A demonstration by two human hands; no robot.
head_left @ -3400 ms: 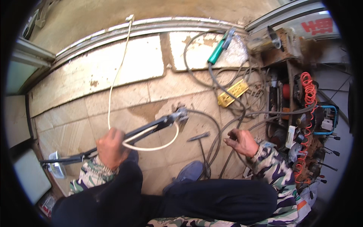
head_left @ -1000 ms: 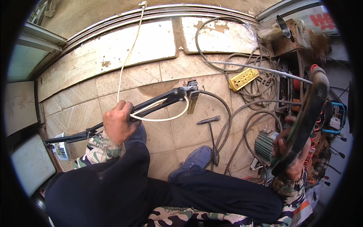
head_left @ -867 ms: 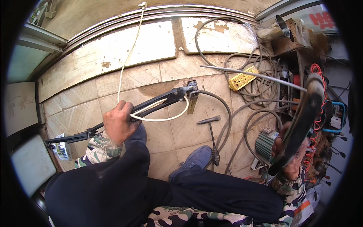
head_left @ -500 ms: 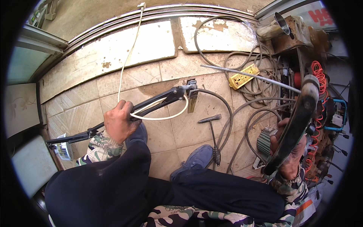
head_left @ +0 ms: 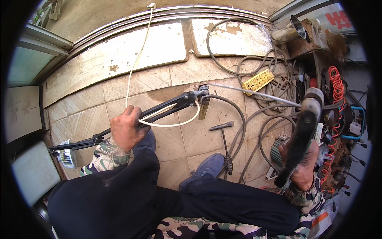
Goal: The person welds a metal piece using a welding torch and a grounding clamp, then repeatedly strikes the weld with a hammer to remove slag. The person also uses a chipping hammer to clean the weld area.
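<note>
My left hand [head_left: 128, 126] is closed around a black jointed lamp arm [head_left: 159, 112] with a white cord [head_left: 175, 125] looped along it. A metal clamp bracket [head_left: 203, 102] sits at the arm's right end. My right hand [head_left: 304, 165] grips a black, worn welding electrode holder [head_left: 300, 139], which covers part of the fingers. From the holder's head a thin grey welding rod [head_left: 254, 94] runs left; its tip is beside the bracket's top, and whether they touch I cannot tell. On the tiles between my hands lies a chipping hammer [head_left: 224, 139] with a coiled-wire handle.
A yellow power strip [head_left: 258, 81] lies among coiled dark cables [head_left: 274, 65] at the upper right. Cluttered tools and an orange coiled hose [head_left: 336, 81] line the right side. White-topped boards [head_left: 131, 49] border the doorway track. My shoe [head_left: 209, 165] stands near the hammer.
My right hand has moved a little left with the electrode holder. The rod's tip has come down from above the bracket to beside its top. My left hand keeps its grip on the lamp arm.
</note>
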